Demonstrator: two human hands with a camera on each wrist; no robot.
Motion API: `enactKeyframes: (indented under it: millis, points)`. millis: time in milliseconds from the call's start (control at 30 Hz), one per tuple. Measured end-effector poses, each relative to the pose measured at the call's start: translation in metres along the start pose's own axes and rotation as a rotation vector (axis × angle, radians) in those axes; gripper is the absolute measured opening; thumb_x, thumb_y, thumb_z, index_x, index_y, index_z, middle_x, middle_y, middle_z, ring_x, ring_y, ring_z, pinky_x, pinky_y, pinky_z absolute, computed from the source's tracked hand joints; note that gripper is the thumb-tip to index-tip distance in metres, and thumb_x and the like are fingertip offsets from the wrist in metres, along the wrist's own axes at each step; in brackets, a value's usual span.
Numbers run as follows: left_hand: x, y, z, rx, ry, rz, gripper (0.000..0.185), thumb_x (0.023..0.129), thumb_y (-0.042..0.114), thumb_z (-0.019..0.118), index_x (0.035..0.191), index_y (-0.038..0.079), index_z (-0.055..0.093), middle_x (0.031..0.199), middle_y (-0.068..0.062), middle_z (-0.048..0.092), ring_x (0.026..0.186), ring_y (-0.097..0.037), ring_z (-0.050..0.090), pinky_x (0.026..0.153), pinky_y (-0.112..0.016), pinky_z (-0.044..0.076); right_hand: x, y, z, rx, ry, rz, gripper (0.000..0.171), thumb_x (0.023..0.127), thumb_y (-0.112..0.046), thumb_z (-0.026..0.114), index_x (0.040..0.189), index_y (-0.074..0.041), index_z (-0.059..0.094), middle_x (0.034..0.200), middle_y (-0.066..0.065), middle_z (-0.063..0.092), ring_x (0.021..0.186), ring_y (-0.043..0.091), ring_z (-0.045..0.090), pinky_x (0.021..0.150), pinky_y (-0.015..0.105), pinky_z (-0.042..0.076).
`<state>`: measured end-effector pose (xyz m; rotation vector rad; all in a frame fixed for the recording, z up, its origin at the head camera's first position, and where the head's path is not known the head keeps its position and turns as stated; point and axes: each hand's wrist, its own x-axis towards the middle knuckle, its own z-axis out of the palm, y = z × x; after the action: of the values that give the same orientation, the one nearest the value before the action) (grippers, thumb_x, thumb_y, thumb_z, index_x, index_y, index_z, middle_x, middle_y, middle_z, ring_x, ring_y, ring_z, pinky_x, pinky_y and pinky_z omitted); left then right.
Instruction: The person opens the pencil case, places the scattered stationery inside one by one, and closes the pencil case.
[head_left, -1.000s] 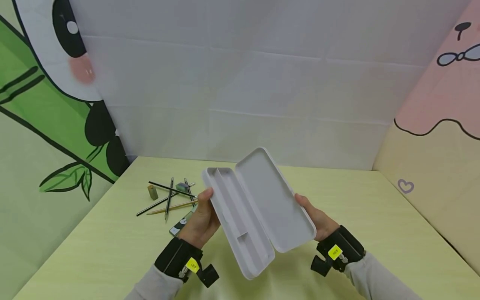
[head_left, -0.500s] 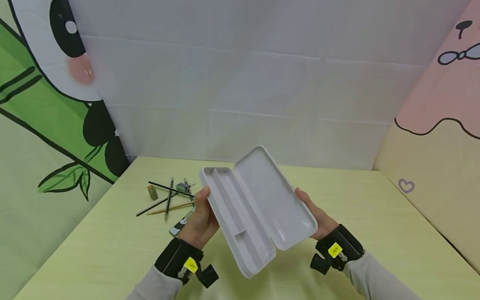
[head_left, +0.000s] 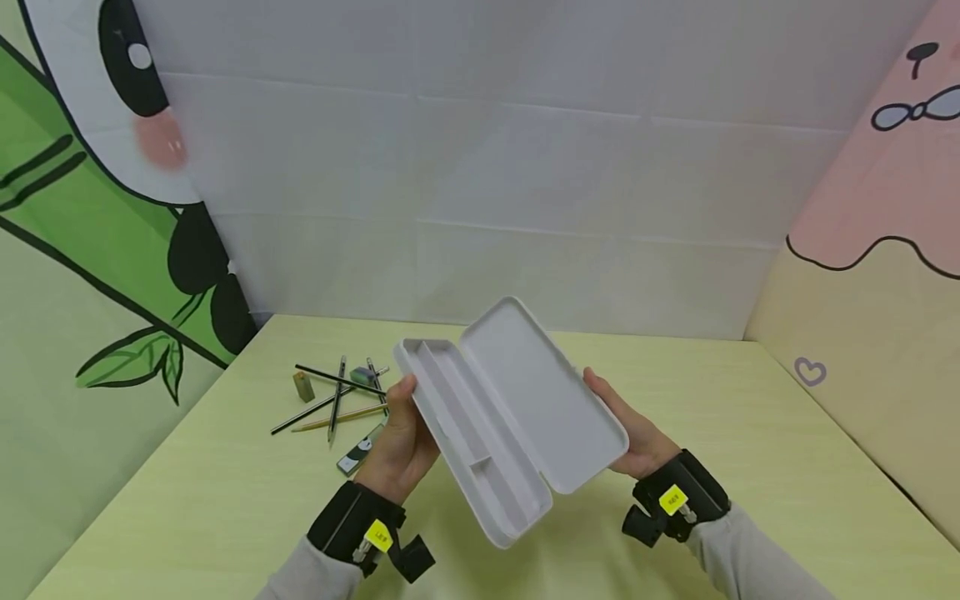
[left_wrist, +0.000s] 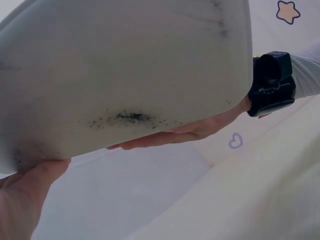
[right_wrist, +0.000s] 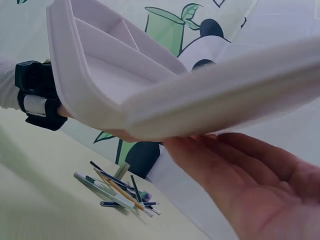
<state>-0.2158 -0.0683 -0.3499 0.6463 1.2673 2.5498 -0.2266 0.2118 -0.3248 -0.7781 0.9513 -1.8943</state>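
I've tipped the open pencil case (head_left: 502, 417) slightly flatter, left hand (head_left: 401, 446) gripping the tray side, right hand (head_left: 633, 433) cradling the lid, pencils (head_left: 337, 400) waiting beyond my left hand.

Head view: I look forward and down, from above, over the table (head_left: 675, 400).
Left wrist: close beneath the pencil case (left_wrist: 125, 75), facing up.
Right wrist: close, looking leftward.
Shared: all three show the case.
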Motion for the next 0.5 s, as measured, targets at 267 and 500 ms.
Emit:
enactKeyframes:
  millis: [267, 500]
  points:
    - [0.001, -0.004, -0.007, 0.088, 0.082, 0.041, 0.06, 0.091, 0.065, 0.036, 0.141, 0.034, 0.027, 0.127, 0.009, 0.046, 0.117, -0.009, 0.045, 0.105, -0.03, 0.036, -0.005, 0.005, 0.001, 0.007, 0.119, -0.141, 0.072, 0.094, -0.059, 0.004, 0.141, -0.021, 0.044, 0.132, -0.002, 0.054, 0.121, 0.012, 0.053, 0.105, 0.029, 0.044]
    - [0.004, 0.002, 0.008, 0.03, 0.258, 0.079, 0.066, 0.092, 0.061, 0.039, 0.145, 0.021, 0.03, 0.121, 0.005, 0.052, 0.112, -0.009, 0.05, 0.105, -0.023, 0.039, 0.003, 0.01, 0.007, -0.351, 0.52, -0.16, 0.045, 0.105, -0.028, 0.036, 0.146, -0.008, 0.032, 0.133, -0.005, 0.051, 0.119, 0.009, 0.055, 0.102, 0.026, 0.048]
